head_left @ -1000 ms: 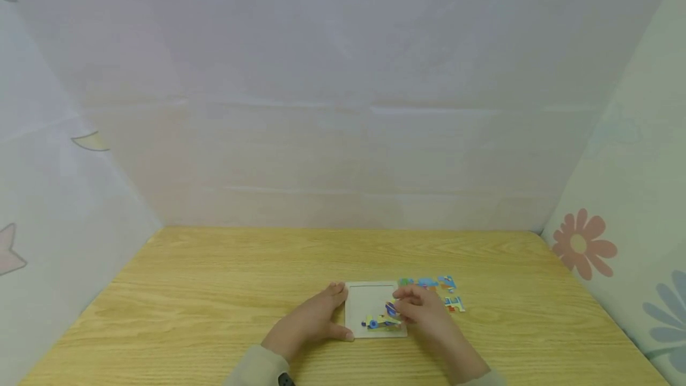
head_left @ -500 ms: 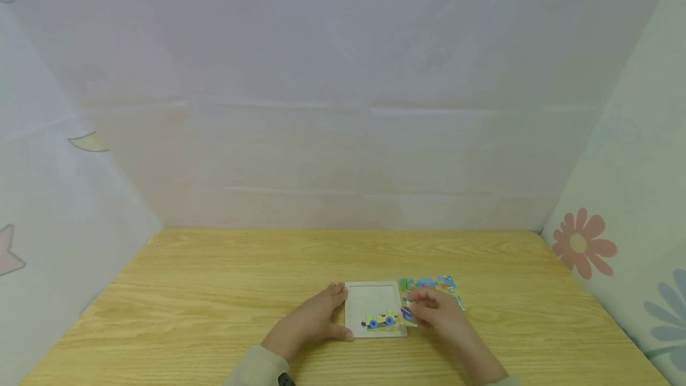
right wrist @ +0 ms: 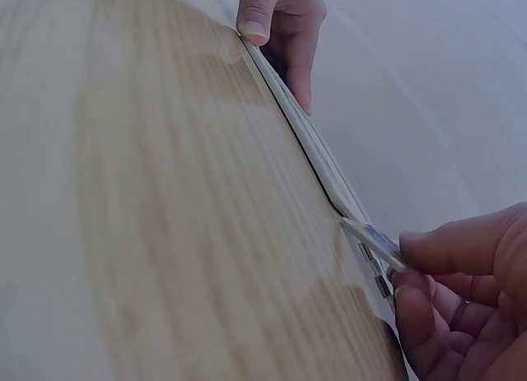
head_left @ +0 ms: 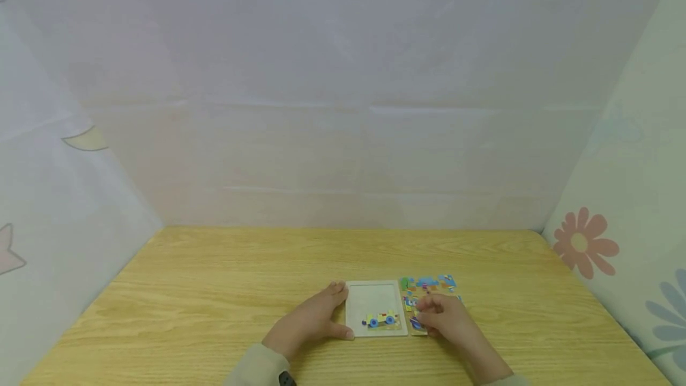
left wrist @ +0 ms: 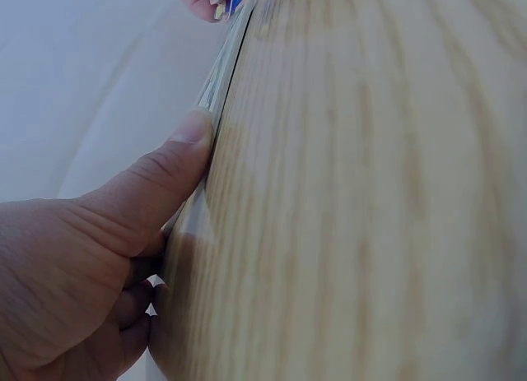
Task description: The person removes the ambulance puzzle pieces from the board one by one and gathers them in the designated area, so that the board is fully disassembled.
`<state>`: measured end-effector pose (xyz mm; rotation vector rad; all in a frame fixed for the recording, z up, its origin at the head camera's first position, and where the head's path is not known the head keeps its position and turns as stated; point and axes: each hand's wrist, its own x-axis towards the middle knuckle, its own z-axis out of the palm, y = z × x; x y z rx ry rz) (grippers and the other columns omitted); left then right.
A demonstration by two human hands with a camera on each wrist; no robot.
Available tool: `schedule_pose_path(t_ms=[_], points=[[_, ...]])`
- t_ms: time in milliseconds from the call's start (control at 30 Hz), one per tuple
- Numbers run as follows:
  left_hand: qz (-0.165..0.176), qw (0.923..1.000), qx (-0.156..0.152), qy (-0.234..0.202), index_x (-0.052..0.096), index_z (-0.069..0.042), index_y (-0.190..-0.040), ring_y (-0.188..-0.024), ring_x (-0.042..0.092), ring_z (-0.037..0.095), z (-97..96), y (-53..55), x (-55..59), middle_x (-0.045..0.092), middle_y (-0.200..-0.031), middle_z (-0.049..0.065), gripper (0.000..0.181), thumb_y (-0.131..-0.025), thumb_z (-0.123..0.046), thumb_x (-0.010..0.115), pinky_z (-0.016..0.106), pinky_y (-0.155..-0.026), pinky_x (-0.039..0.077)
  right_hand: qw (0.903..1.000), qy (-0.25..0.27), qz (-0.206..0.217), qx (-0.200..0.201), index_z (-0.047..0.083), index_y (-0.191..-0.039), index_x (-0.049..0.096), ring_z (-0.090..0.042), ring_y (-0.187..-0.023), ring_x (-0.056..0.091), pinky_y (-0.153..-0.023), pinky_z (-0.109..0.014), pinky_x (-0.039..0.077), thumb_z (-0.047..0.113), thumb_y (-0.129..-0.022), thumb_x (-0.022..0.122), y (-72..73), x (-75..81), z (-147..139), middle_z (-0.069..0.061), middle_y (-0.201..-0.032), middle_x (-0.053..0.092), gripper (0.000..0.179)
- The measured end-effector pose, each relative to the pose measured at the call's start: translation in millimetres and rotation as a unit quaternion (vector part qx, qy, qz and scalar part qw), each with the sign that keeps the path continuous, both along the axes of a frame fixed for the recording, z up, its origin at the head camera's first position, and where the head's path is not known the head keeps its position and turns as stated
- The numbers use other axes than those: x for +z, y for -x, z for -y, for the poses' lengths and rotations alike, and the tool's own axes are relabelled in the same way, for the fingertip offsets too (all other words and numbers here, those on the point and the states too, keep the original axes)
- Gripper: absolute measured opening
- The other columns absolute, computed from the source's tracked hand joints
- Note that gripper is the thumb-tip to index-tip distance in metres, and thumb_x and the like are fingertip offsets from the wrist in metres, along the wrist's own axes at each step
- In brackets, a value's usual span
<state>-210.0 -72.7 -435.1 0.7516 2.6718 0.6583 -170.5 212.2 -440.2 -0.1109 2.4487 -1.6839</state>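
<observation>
A white puzzle board (head_left: 371,299) with a raised rim lies on the table, a few joined pieces (head_left: 381,319) showing a yellow vehicle with blue wheels along its near edge. My left hand (head_left: 315,318) holds the board's left side, thumb at the near corner and fingers farther up the edge. Just off the right rim, my right hand (head_left: 443,318) pinches a puzzle piece (head_left: 417,324) with blue and yellow print. The right wrist view shows that piece (right wrist: 375,239) tilted between thumb and fingers, beside the board's near right corner.
More loose colourful puzzle pieces (head_left: 427,282) lie right of the board, partly covered by my right hand. The wooden table (head_left: 225,279) runs back to a pale cloth wall (head_left: 343,136), with printed cloth at both sides.
My right hand has moved right with the piece, from over the board's near right corner to beside the rim. My left hand stays in place.
</observation>
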Motion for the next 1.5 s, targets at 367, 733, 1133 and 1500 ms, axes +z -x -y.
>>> schedule_pose_path(t_ms=[367,733,1133,1500], points=[[0.009,1.0000,0.001,0.001,0.032,-0.003,-0.143,-0.140,0.021,0.030,1.6,1.1,-1.8,0.025,-0.152,0.012,0.093,-0.072,-0.049,0.071,0.046,-0.113,0.022,0.9873,-0.132,-0.052,-0.070,0.003,-0.085,0.065,-0.013,-0.066,0.055,-0.057,-0.022,0.050,0.008,-0.075,0.072,0.3,2.1,9,-0.001,-0.072,0.061,0.013],[-0.004,1.0000,-0.008,-0.003,0.033,0.000,-0.142,-0.139,0.022,0.033,1.4,-1.3,0.4,0.027,-0.150,0.015,0.093,-0.072,-0.048,0.072,0.047,-0.112,0.023,0.9804,-0.142,-0.106,-0.086,0.008,-0.087,0.067,-0.009,-0.065,0.051,-0.055,-0.018,0.045,0.015,-0.085,0.066,-1.2,37.0,20,0.000,-0.074,0.061,0.007],[-0.004,0.9999,-0.009,-0.008,0.033,0.001,-0.142,-0.139,0.022,0.032,0.8,-0.5,-0.7,0.027,-0.150,0.015,0.093,-0.073,-0.049,0.071,0.047,-0.112,0.023,0.9958,-0.017,-0.089,0.011,0.002,-0.099,0.064,-0.015,-0.078,0.057,-0.066,-0.023,0.052,0.025,-0.088,0.063,10.2,30.0,32,-0.009,-0.091,0.064,0.026],[-0.010,0.9999,-0.007,-0.010,0.035,0.001,-0.141,-0.139,0.023,0.033,1.6,0.2,-1.7,0.027,-0.150,0.016,0.093,-0.073,-0.050,0.071,0.047,-0.112,0.023,0.9853,-0.061,-0.092,0.130,0.001,-0.102,0.064,-0.013,-0.081,0.055,-0.067,-0.021,0.049,0.018,-0.087,0.064,17.9,19.4,44,-0.004,-0.093,0.063,0.022]])
